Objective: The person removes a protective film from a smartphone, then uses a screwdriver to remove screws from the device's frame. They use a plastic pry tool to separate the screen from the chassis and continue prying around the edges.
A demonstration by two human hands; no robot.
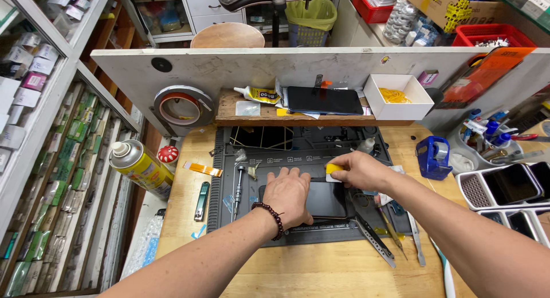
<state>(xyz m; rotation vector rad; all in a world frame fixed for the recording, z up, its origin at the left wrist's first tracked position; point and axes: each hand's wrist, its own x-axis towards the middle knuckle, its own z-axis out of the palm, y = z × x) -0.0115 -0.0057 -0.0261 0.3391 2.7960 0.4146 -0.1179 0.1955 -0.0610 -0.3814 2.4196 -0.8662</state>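
A dark smartphone [325, 199] lies flat on a black repair mat [298, 155] on a wooden bench. My left hand [288, 196], with a bead bracelet at the wrist, presses flat on the phone's left part. My right hand [355, 169] pinches a small yellow and white squeegee-like tool [333, 172] against the phone's top right edge. A screwdriver [238, 190] and small parts lie left of the phone on the mat.
Tweezers [375, 241] and thin metal tools lie right of the mat. A yellow spray can [139, 167] stands at left. A shelf holds a second phone [324, 100], a glue tube [256, 94] and a white box [397, 96]. A blue tape dispenser [432, 157] and phone trays [510, 186] sit right.
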